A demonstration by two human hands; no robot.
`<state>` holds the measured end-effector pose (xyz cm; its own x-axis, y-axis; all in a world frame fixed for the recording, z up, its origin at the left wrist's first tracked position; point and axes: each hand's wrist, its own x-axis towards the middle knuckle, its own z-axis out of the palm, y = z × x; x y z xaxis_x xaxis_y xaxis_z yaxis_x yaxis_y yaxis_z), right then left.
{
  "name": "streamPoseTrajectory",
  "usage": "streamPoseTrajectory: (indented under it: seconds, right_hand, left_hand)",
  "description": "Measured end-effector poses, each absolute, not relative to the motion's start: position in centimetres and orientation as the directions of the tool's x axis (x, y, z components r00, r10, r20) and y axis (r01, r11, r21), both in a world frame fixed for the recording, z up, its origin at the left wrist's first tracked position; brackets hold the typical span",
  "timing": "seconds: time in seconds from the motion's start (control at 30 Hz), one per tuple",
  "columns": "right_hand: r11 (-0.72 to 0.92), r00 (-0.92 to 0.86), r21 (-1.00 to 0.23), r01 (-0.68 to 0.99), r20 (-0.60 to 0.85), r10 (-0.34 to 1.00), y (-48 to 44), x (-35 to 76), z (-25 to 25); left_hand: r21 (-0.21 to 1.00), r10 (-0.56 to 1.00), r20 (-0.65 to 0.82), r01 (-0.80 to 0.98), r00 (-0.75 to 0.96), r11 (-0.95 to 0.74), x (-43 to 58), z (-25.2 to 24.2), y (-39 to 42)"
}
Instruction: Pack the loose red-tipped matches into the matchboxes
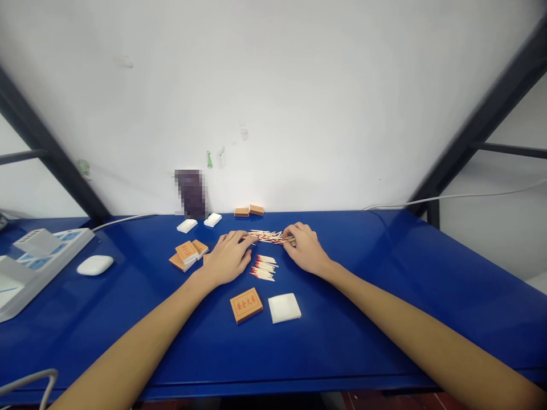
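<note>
A loose pile of red-tipped matches (268, 236) lies crosswise on the blue table, between my two hands. The curved fingers of my left hand (228, 257) close on matches at the pile's left end, its thumb lower down. Around the right end, my right hand (306, 249) has its fingers curled over more matches, some partly hidden beneath them. Nearer to me lies a neater group of matches (265, 267), most heads pointing left. In front of that are an orange matchbox (247, 306) and a white matchbox tray (285, 308), whose plain flat side faces up.
Several orange matchboxes (188, 252) lie stacked left of my left hand. Two white pieces (187, 226) and two more orange matchboxes (249, 211) sit by the wall. Farther left are a white earphone case (95, 265) and a power strip (51, 262) with plugs.
</note>
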<state>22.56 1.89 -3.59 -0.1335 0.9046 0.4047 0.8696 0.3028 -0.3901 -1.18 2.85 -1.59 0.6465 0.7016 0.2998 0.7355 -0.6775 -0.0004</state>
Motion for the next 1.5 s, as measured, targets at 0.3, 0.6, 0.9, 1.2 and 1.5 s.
streamPoseTrajectory:
  seconds: [0.3,0.6,0.9,1.2,1.5]
  right_hand:
    - [0.281,-0.146,-0.357,0.891,0.362,0.921,1.8,22.5,-3.6]
    - [0.306,-0.176,-0.317,0.898,0.378,0.909,1.7,22.5,-3.6]
    - [0.435,-0.288,-0.163,0.886,0.542,0.790,1.4,22.3,-3.5]
    - [0.626,-0.486,-0.089,0.775,0.550,0.679,1.2,21.5,-3.6]
    - [0.503,-0.407,-0.080,0.861,0.485,0.774,0.8,21.4,-3.1]
  left_hand:
    - [-0.034,0.694,0.297,0.733,0.656,-0.679,-1.2,-1.9,3.0]
    - [0.000,0.686,0.270,0.712,0.676,-0.702,-1.2,-1.6,2.9]
    - [0.010,0.666,0.274,0.691,0.693,-0.723,-1.2,-1.7,3.1]
    - [0.007,0.676,0.304,0.708,0.671,-0.706,-1.2,-1.8,3.0]
    - [0.028,0.642,0.311,0.668,0.701,-0.744,-1.3,-1.8,3.1]
